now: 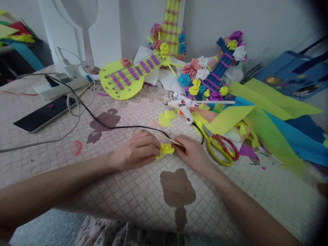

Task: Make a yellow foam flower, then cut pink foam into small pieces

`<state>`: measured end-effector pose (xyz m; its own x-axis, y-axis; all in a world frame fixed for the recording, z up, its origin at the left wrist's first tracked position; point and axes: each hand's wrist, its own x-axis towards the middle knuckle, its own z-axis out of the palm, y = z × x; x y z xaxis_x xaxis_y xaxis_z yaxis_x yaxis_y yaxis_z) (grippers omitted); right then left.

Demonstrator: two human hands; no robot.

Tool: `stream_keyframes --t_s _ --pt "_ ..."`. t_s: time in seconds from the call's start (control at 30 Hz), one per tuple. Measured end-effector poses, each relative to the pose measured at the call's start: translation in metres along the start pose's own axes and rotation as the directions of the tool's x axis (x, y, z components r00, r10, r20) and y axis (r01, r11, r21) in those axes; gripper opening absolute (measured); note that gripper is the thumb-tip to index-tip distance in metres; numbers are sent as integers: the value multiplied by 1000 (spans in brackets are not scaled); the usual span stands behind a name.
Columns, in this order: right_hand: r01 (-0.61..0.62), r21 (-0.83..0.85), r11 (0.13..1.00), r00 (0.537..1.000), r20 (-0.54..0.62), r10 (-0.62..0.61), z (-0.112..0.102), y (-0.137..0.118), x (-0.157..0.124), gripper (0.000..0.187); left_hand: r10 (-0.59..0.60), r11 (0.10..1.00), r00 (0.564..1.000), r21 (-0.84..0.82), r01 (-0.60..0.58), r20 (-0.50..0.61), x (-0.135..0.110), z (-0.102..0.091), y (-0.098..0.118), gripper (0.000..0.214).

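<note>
My left hand [138,149] and my right hand [192,152] meet over the pink quilted cloth [143,198]. Between them sits a small yellow paper flower [165,149]. My left hand's fingers are closed on its left side. My right hand pinches a thin wooden stick [169,139] that runs into the flower from the upper left. Yellow-handled scissors with red grips [220,147] lie just right of my right hand. A white glue gun [183,105] rests a little farther back.
Yellow paper squares [166,118] lie ahead of my hands. A black cable [84,106] crosses the cloth. A phone [43,114] and power strip [61,87] sit at left. Paper guitars [128,77] with flowers stand behind. Green and blue paper sheets [269,126] cover the right.
</note>
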<state>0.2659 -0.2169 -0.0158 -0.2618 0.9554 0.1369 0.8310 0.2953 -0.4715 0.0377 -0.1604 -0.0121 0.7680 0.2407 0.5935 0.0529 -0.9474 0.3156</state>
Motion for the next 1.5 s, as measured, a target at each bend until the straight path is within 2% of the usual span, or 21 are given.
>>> stream_keyframes --t_s 0.1,0.2,0.33,0.4,0.5,0.63,0.83,1.0,1.2,1.5 --pt "-50 39 998 994 -99 53 -3 -3 -2 9 -51 999 998 -5 50 -38 1 2 4 14" --pt "-90 84 992 964 -244 108 -9 -11 -7 15 -115 993 989 -13 114 -91 2 2 8 12" --pt "61 89 994 931 -365 -24 -14 -28 -17 11 -175 983 970 15 181 -170 4 2 14 11" --pt "114 108 988 931 -359 -68 -13 -37 -22 10 -196 978 960 29 206 -198 5 2 17 11" --pt "97 120 988 947 -316 -55 -10 -46 -27 16 -214 972 951 44 229 -223 7 3 22 12" --pt "101 45 994 944 -318 -81 -5 -53 -27 17 -218 963 944 104 250 -246 9 6 24 10" --pt "161 -108 981 915 -355 -190 -1 -56 -24 7 -116 949 953 252 189 -278 10 11 25 13" --pt "170 -135 976 909 -360 -208 0 -54 -24 10 -43 932 955 332 144 -293 10 11 25 15" --pt "151 -26 988 933 -326 -151 0 -49 -23 13 -123 937 961 290 195 -248 9 10 25 12" --pt "130 -27 991 953 -272 -132 -3 -47 -25 10 -185 950 957 209 233 -225 6 11 24 9"
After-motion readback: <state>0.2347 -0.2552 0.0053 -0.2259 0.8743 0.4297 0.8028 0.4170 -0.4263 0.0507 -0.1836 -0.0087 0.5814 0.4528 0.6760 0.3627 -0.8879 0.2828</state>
